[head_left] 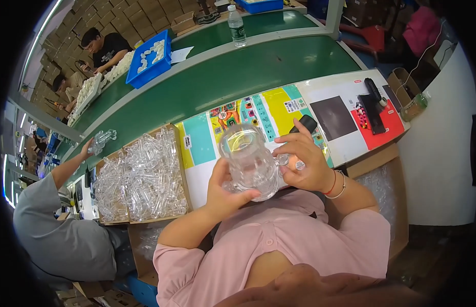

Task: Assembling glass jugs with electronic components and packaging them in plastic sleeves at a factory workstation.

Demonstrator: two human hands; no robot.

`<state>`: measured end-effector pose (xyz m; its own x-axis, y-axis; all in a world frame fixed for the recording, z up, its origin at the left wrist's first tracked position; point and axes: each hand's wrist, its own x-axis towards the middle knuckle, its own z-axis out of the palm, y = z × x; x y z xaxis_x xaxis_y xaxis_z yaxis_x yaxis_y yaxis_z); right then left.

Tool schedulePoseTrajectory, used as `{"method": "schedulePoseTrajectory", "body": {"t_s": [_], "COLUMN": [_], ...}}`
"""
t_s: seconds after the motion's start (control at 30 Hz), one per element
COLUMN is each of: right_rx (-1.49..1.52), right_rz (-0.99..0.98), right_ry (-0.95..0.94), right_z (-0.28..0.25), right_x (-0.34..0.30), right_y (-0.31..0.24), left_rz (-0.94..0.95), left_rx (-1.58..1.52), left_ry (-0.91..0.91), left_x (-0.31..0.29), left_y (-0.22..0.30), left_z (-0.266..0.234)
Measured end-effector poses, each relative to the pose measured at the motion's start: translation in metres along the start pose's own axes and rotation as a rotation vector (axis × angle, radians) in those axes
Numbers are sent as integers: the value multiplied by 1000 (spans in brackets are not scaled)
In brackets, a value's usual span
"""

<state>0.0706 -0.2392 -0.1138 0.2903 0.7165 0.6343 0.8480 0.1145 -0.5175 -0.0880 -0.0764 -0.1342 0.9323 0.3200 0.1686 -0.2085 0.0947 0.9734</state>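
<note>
In front of my chest, a clear, rounded vessel (250, 166) with a wide ring-like upper end is tilted slightly. My left hand (225, 192) wraps round its lower left side, thumb across the front. At the vessel's right side my right hand (307, 163) pinches a small clear piece (283, 159) with a rounded end; whether that piece is joined to the vessel I cannot tell. A small orange-tinted round end (299, 165) shows by the same fingers. Just beyond my right fingertips is a black cylinder (305, 123), partly hidden by them.
Left of me stands a carton (185, 171) full of clear plastic-looking parts. Colourful printed sheets (197, 143) cover the bench, a phone (372, 113) lying to the right. Beyond run a green belt (284, 69), a bottle (237, 28) and a blue tray (166, 51). A co-worker's hand (87, 148) is at left.
</note>
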Motion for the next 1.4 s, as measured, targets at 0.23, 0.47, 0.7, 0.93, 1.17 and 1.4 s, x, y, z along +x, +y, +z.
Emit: {"method": "schedulePoseTrajectory", "body": {"t_s": [0.23, 0.47, 0.7, 0.93, 1.17, 1.4], "right_rx": [12, -14, -267, -530, -639, -110], "right_rz": [-205, 251, 449, 330, 122, 577], "right_ry": [65, 268, 237, -8, -443, 130], "right_z": [1, 6, 21, 11, 8, -14], "right_x": [-11, -71, -136, -81, -51, -51], "right_y": [34, 77, 88, 108, 151, 185], "left_rz": [949, 404, -81, -97, 90, -39], "left_rx": [889, 964, 692, 1312, 1576, 1196], "left_ry": [-465, 47, 379, 632, 123, 444], "left_x": [44, 150, 268, 260, 173, -4], "left_y": [0, -29, -96, -103, 0, 30], "left_z": [-11, -69, -197, -233, -183, -216]}}
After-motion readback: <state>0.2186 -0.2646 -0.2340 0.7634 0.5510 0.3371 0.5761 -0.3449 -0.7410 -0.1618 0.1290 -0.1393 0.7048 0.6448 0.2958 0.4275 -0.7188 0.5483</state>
